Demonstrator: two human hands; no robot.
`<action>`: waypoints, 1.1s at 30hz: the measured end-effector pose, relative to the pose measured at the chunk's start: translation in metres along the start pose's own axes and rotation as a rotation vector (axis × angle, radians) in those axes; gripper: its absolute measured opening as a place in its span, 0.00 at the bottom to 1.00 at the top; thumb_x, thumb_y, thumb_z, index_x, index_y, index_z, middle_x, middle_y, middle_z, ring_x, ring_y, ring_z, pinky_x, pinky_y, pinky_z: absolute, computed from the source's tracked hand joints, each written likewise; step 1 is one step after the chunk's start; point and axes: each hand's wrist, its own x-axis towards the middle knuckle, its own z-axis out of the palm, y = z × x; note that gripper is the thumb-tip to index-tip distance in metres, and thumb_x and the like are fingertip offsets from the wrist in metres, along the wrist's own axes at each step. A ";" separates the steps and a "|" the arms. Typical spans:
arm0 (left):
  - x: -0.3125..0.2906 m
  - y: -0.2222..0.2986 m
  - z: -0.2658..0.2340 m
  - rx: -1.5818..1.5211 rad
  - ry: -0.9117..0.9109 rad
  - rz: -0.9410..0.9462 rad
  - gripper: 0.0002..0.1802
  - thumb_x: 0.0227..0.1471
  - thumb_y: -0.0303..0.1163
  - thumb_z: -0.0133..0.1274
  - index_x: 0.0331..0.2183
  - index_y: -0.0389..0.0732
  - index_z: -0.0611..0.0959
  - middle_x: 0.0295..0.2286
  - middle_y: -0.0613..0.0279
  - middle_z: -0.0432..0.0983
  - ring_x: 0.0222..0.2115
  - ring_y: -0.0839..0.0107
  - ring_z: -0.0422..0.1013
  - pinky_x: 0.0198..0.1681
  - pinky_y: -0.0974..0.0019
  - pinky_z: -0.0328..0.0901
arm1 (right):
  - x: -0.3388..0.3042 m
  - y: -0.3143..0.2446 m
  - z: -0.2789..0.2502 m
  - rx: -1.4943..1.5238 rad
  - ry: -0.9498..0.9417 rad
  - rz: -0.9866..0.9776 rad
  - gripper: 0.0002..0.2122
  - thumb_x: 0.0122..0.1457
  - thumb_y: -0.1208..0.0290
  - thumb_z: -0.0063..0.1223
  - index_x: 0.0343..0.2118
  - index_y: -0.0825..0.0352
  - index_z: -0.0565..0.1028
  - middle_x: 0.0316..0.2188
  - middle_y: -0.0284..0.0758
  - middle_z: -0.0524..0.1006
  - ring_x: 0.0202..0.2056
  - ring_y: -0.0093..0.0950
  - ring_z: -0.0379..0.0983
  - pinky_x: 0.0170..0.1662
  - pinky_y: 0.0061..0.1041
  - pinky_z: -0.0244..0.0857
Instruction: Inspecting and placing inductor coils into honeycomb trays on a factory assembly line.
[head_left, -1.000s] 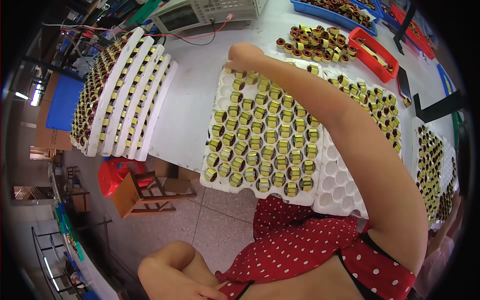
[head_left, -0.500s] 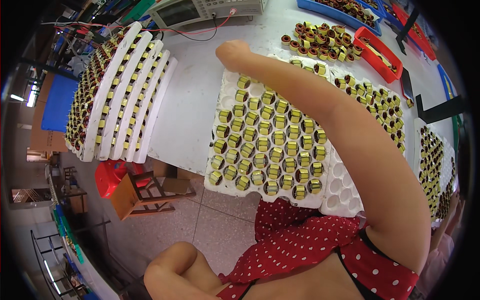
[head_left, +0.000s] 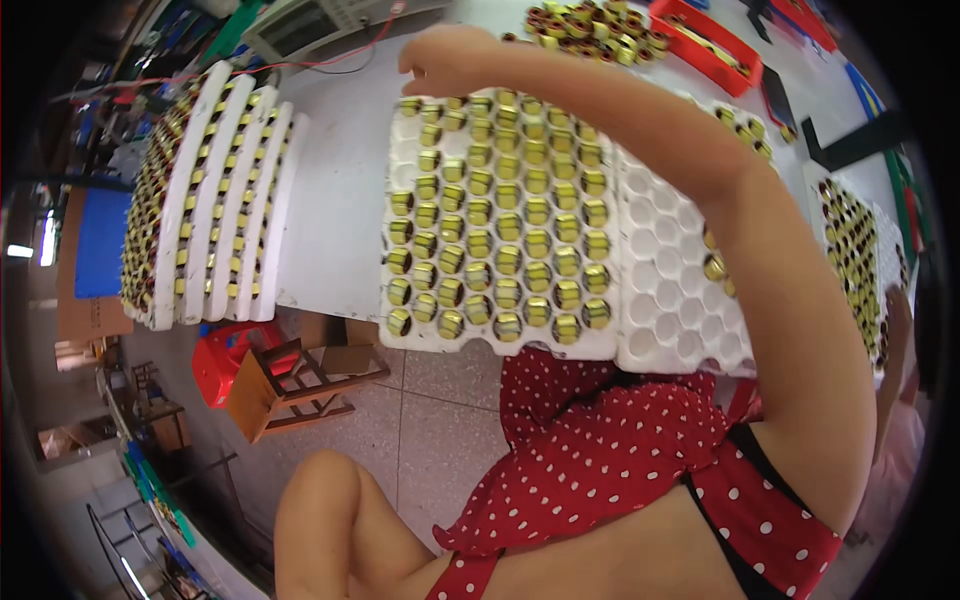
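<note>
White table (head_left: 335, 200), beneath right hand (head_left: 445, 62) | part-filled foam tray (head_left: 403, 150), bodyward of hand | stacked foam trays (head_left: 190, 200), left of it | hand — fingers loosely curled, cannot tell if holding | yellow-banded coils (head_left: 479, 242) — in tray cells, bodyward

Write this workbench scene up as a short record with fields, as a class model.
Right hand: by the coil tray's far left corner; grip unclear
Left hand: out of view
Coil tray: white, yellow-wrapped coils in most wells
Right-hand tray: white, round wells, some holding coils
Left side: stacked trays holding coils
Far side: loose coils, red bin
</note>
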 end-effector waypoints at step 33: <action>0.137 -0.341 0.060 0.768 -0.011 -0.605 0.19 0.32 0.35 0.63 0.31 0.42 0.77 0.26 0.64 0.70 0.29 0.64 0.66 0.32 0.63 0.58 | -0.532 0.020 0.024 0.669 0.955 0.949 0.06 0.53 0.74 0.52 0.28 0.71 0.74 0.19 0.27 0.73 0.23 0.14 0.69 0.27 0.13 0.62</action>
